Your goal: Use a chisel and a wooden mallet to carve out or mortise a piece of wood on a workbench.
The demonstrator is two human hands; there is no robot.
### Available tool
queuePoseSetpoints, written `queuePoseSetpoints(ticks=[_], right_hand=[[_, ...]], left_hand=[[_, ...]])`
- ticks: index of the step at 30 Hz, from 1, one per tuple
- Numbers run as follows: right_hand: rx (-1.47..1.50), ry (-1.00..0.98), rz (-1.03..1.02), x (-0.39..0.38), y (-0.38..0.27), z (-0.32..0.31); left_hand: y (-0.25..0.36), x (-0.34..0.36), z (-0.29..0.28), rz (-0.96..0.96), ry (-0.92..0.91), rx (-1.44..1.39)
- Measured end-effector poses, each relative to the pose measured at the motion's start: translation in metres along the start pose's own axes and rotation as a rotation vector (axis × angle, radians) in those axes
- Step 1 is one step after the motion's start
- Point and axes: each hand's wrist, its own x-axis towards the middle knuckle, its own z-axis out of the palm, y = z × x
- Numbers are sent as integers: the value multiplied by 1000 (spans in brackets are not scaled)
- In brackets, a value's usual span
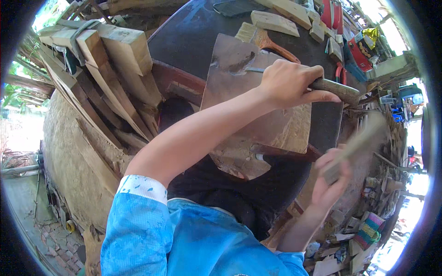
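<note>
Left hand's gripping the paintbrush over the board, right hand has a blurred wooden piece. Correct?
Not the paintbrush: the head view shows it lying beyond the left hand, which grips a chisel-like tool over the board. Right hand with the blurred wooden piece stands.

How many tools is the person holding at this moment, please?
2: a chisel-like tool with a thin blade in the left hand, and a motion-blurred, pale bar in the right hand. Each grip covers part of its tool; no third one shows.
</note>
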Motion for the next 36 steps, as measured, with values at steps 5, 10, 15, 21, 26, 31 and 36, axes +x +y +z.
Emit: queuePoseSetpoints(ticks=[5, 10, 15, 21, 26, 31, 36], right_hand=[[195, 103, 0, 2, -26, -9], [84, 209, -32, -2, -13, 8], [77, 144, -1, 0, -15, 2], [-80, 19, 7, -4, 6, 11], [122, 193, 80, 3, -9, 11], [-29, -103, 91, 3, 7, 3], [199, 92, 138, 16, -15, -9]], left_hand=[[0, 4, -1, 2, -22, -2], [-2, 5, 3, 6, -49, -8], [0, 4, -4, -20, -85, 12], [-4, 1, 5, -41, -100, 1], [-4, 6, 6, -34, -121, 9], [-7, 8, 4, -49, -150, 28], [-4, 10, 6, -47, -172, 13]])
